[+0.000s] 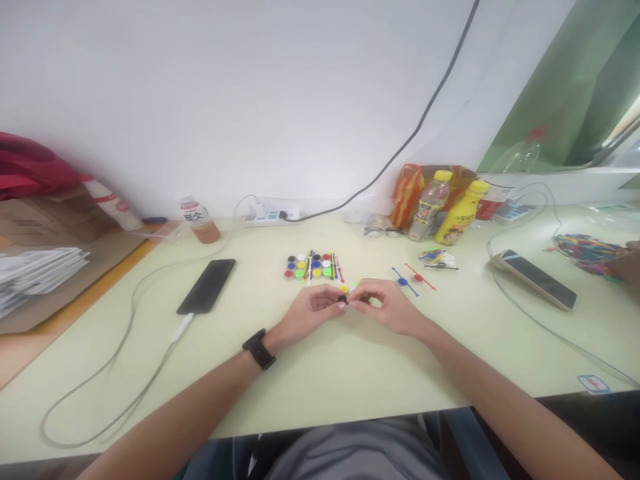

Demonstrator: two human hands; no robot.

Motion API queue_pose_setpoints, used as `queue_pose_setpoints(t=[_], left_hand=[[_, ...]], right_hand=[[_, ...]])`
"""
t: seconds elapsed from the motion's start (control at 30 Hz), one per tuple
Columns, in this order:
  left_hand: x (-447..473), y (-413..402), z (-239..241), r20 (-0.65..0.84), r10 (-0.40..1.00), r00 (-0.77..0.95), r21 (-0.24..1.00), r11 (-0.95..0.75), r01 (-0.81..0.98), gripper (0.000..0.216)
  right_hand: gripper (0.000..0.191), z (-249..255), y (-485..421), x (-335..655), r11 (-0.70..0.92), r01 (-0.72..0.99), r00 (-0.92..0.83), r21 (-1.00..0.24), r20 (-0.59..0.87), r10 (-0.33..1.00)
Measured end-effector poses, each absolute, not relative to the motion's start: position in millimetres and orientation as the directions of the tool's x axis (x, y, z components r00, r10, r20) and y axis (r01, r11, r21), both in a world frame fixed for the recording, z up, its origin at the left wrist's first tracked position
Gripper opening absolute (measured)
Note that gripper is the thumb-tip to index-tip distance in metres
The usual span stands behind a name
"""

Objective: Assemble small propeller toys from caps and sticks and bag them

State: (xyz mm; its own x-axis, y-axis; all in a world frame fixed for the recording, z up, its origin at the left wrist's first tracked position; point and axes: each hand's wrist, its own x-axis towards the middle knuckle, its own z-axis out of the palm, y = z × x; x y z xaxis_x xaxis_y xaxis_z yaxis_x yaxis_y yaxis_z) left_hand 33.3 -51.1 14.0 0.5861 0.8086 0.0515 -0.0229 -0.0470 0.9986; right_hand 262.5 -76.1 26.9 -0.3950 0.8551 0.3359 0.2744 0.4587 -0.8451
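Observation:
My left hand pinches a small black round piece between thumb and fingers. Right beside it, the fingertips of my right hand are pressed together and meet the piece; what they grip is too small to make out. A yellow round piece shows just behind the fingertips. Beyond my hands, several coloured discs lie in rows, with thin coloured arrow sticks among them. To the right lie a blue arrow spinner and a red arrow spinner, with a mixed pile of arrow pieces behind.
A black phone on a cable lies left; another phone lies right. A tea bottle, a power strip, glasses and two yellow-capped bottles stand or lie along the wall. Colourful sticks heap far right.

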Motion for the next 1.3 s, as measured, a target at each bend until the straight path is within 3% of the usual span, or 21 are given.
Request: queue_pose_setpoints(t=[0.23, 0.77, 1.3], left_hand=[[32.7, -50.7, 14.5, 0.057, 0.800, 0.597, 0.998, -0.064, -0.010, 0.034], [34.7, -51.7, 13.9, 0.153, 0.852, 0.500, 0.981, -0.192, 0.027, 0.029], [33.7, -55.8, 15.0, 0.239, 0.816, 0.526, 0.926, -0.355, 0.131, 0.021]], right_hand=[[0.017, 24.5, -72.5, 262.1, 0.424, 0.161, -0.363, -0.891, 0.346, 0.865], [0.030, 22.4, -72.3, 261.6, 0.324, 0.321, -0.392, -0.890, 0.186, 0.901], [0.027, 27.6, -76.7, 259.8, 0.338, 0.340, -0.390, -0.878, 0.196, 0.900]])
